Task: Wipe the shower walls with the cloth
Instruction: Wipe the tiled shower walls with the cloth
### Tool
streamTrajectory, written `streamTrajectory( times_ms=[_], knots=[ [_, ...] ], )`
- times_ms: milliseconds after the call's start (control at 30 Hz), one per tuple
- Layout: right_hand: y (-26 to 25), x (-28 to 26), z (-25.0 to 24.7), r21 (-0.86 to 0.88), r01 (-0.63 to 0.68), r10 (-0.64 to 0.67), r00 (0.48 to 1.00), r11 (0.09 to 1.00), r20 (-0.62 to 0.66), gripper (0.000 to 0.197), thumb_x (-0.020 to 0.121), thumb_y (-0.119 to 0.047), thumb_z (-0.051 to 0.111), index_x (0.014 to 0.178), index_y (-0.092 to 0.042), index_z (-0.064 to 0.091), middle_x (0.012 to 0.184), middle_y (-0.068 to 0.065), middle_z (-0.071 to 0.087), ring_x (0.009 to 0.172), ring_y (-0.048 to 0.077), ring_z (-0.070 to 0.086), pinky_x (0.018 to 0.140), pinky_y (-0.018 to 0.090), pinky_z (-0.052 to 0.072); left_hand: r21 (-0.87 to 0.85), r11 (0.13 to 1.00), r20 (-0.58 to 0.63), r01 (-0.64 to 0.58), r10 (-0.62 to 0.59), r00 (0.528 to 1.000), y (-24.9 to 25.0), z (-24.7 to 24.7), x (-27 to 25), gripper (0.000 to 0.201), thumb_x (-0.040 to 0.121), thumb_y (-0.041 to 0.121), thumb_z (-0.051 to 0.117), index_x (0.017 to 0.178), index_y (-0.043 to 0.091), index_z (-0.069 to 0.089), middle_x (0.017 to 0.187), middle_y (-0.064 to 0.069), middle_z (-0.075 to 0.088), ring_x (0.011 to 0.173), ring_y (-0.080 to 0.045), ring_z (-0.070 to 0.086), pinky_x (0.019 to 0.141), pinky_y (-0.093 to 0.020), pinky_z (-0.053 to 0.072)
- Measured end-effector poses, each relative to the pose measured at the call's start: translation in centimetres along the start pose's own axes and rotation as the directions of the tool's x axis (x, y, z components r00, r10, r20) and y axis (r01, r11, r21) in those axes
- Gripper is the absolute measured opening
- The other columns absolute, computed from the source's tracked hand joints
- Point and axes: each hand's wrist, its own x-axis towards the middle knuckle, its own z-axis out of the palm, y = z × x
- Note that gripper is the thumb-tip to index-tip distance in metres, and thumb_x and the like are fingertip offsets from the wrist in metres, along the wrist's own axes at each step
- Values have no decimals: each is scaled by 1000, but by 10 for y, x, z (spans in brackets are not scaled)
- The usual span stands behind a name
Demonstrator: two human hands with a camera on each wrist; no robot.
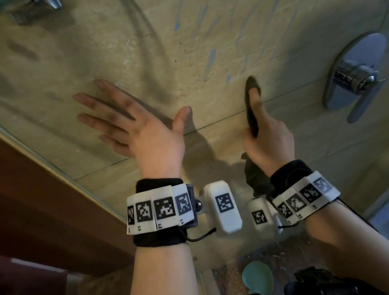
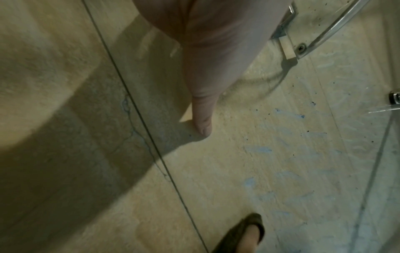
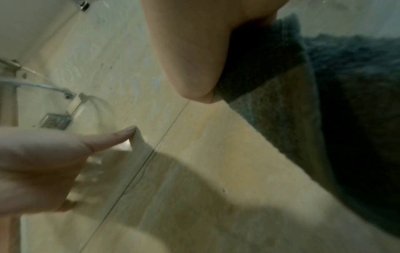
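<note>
Cloth bunched in the right hand, blue marks unwiped above

The right hand [image 1: 267, 134] grips the dark cloth [image 1: 252, 104], thumb pressing it edge-on against the tiled wall [image 1: 191, 17]; the left hand [image 1: 138, 128] lies spread flat on the tiles, fingers wide. Held so narrowly, the cloth could skim past the blue streaks [image 1: 210, 60]. A slick wall might let the bracing palm slide, or the wiping hand knock the mixer handle [image 1: 355, 78].

The left hand [image 1: 138, 128] lies flat on the shower wall [image 1: 191, 17]; just to its right, the right hand [image 1: 267, 139] holds the cloth [image 1: 250, 109] against the wall, with the mixer handle [image 1: 355, 77] further right.
</note>
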Motion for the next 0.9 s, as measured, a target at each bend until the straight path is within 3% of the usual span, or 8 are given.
streamTrajectory(
  times_ms=[167,367,467,667,800,900],
  knots=[
    [0,1,-1,44,-7,8,1000,999,-11,91,86,-13,48,148,-43,-11,80,6,60,73,28,58,71,43,51,11,1000,0,5,-5,1000,1,1,0,131,72,70,64,149,1,-17,152,-32,-22,141,-50,-19,115,-58,3],
    [-6,-9,13,3,128,-128,982,992,138,84,93,-16,48,146,-45,-10,89,7,61,77,24,61,76,45,53,6,1000,13,10,-10,1000,2,0,0,131,73,68,65,149,1,-18,152,-32,-23,141,-49,-21,115,-57,1],
    [-4,-4,7,-55,104,-99,992,993,83,80,91,-14,49,151,-38,2,85,3,57,75,22,57,71,37,49,2,1000,12,10,-10,1000,2,-1,0,131,73,68,65,149,2,-19,152,-31,-24,141,-49,-21,115,-57,0],
    [-4,8,-4,70,4,1,997,998,-75,86,87,-14,47,150,-42,-6,80,3,60,72,28,58,69,40,50,8,1000,24,15,-15,1000,-1,3,2,132,72,69,65,149,2,-19,152,-32,-25,140,-49,-21,115,-58,2],
    [-11,0,7,133,8,-5,1000,991,-23,93,86,-13,48,140,-49,-18,77,4,60,69,26,59,70,45,52,14,1000,14,17,-17,1000,0,3,2,131,72,68,65,149,2,-18,152,-32,-24,141,-49,-20,115,-58,2],
    [-9,-6,21,149,7,-16,998,989,59,91,89,-15,49,140,-49,-18,81,7,62,72,27,61,74,48,54,18,1000,20,17,-17,1000,0,2,1,132,73,68,65,149,2,-19,152,-31,-25,141,-49,-21,115,-58,2]
  ],
)
